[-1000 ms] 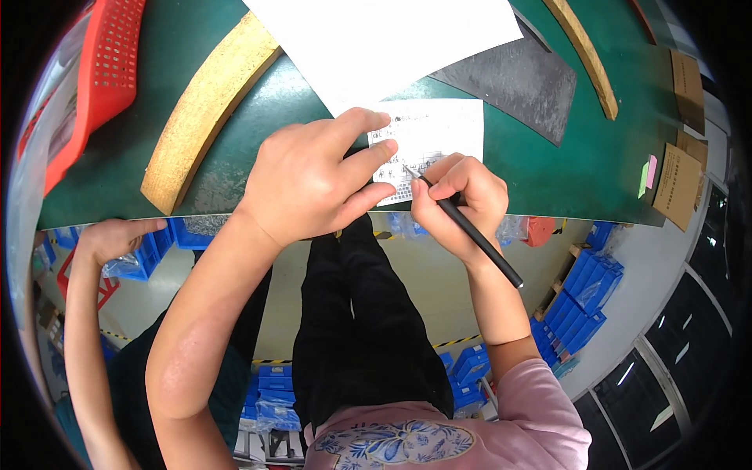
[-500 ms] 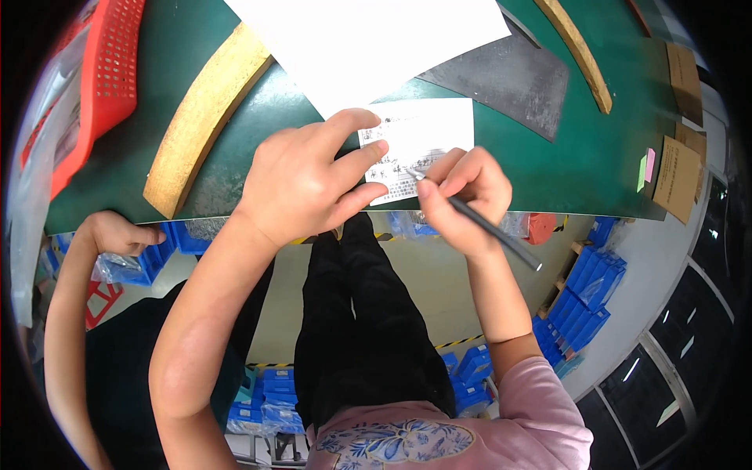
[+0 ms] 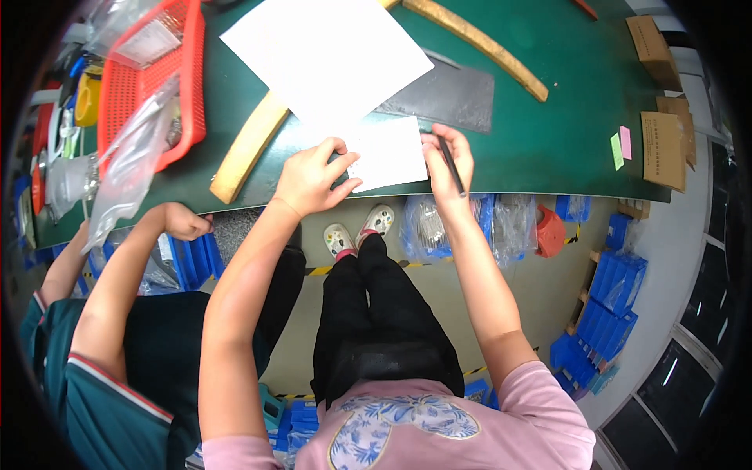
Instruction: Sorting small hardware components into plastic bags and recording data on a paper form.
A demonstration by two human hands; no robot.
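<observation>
At the far left, one red plastic basket (image 3: pixel 157 74) stood on the green table (image 3: pixel 548 149), with a clear plastic bag (image 3: pixel 129 168) draped over its near edge. A co-worker's arm (image 3: pixel 125 258) in a teal sleeve reached under the table edge there.

Two tan strips lay on the table: one curved strip (image 3: pixel 247 145) near the front edge and one long strip (image 3: pixel 478 43) further back. Between them lay one large white sheet (image 3: pixel 325 51), overlapping one dark grey mat (image 3: pixel 446 94).

The left hand (image 3: pixel 309 176) pressed down on the small white card (image 3: pixel 388 153), fingers spread flat over its left edge, gripping nothing. The card lay at the table's front edge, just below the large sheet. The right hand (image 3: pixel 448 160) touched the card's right edge, its fingers closed around one dark pen (image 3: pixel 452 164), tip pointing toward the person.

The step in hand appeared to be handling the card with the writing paused. The next move would probably call for steadying the card and bringing the pen tip down to it.

At the right lay two sticky notes (image 3: pixel 620 147) and three cardboard pieces (image 3: pixel 664 149).
</observation>
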